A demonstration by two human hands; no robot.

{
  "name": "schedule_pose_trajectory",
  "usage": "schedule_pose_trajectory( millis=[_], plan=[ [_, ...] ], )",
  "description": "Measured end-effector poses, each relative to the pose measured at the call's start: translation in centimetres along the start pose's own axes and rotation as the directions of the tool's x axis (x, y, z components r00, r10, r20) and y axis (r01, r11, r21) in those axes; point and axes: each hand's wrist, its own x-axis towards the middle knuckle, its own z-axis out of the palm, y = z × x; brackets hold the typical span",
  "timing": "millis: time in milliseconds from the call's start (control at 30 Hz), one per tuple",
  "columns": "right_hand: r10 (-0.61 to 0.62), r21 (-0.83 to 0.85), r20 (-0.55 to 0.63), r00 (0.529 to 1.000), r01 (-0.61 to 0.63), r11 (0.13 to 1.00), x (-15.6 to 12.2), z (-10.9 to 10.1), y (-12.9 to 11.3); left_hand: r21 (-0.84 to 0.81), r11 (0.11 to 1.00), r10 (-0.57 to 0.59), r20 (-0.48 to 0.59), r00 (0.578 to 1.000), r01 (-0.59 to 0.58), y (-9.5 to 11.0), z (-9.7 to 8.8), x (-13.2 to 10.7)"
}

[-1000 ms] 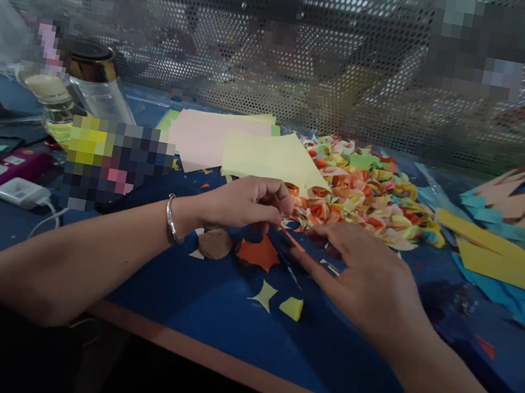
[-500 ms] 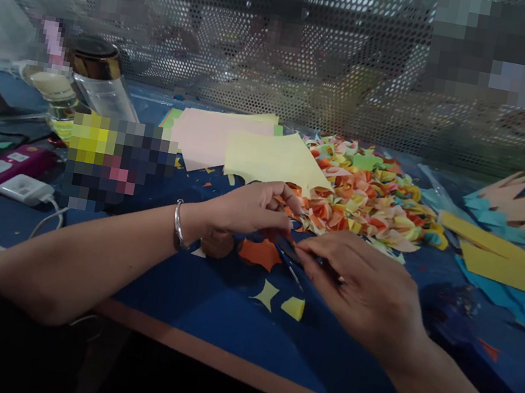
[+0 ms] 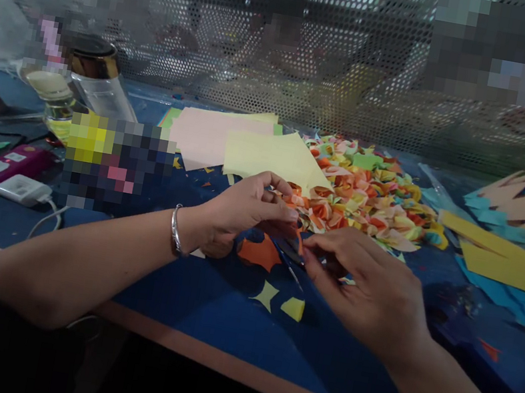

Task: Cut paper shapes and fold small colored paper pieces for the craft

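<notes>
My left hand (image 3: 245, 207), with a silver bangle at the wrist, pinches a small orange paper piece (image 3: 298, 235) at the table's middle. My right hand (image 3: 363, 285) meets it from the right, fingers curled and pinched on the same orange piece. Beneath the hands lie an orange star-shaped scrap (image 3: 260, 252) and two small yellow scraps (image 3: 280, 301) on the blue table (image 3: 202, 308). A thin dark tool (image 3: 293, 273) lies under my right fingers; I cannot make out what it is.
A heap of small folded coloured papers (image 3: 369, 192) lies just behind the hands. Pink and yellow sheets (image 3: 241, 145) lie to its left. Blue, yellow and brown paper strips (image 3: 521, 228) fill the right. Jars (image 3: 90, 78), a pink phone (image 3: 4, 163) and a charger (image 3: 22, 189) stand at left. A perforated screen (image 3: 320, 44) closes the back.
My right hand has drawn in from flat on the table to a pinch against my left fingers, and the orange piece has turned more upright between them.
</notes>
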Motion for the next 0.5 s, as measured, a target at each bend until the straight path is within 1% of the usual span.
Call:
schedule_pose_trajectory(
  millis=[167, 267, 367, 500],
  plan=[
    [0.011, 0.001, 0.005, 1.0, -0.011, 1.0, -0.26, 0.03, 0.14, -0.023, 0.997, 0.076, -0.053, 0.996, -0.077, 0.15, -0.05, 0.01],
    [0.038, 0.003, 0.009, 0.999, -0.038, 0.999, -0.35, -0.02, 0.05, -0.018, 0.994, 0.102, -0.065, 0.993, -0.103, 0.05, -0.01, 0.04],
    [0.064, -0.017, -0.005, 0.998, -0.064, 0.998, -0.39, 0.04, -0.03, 0.016, 0.993, 0.115, -0.071, 0.991, -0.114, -0.14, -0.06, 0.14],
    [0.06, -0.053, -0.004, 0.998, -0.061, 0.997, -0.4, 0.18, -0.03, 0.074, 0.988, 0.143, -0.082, 0.986, -0.137, -0.35, -0.16, 0.3]
  ],
)
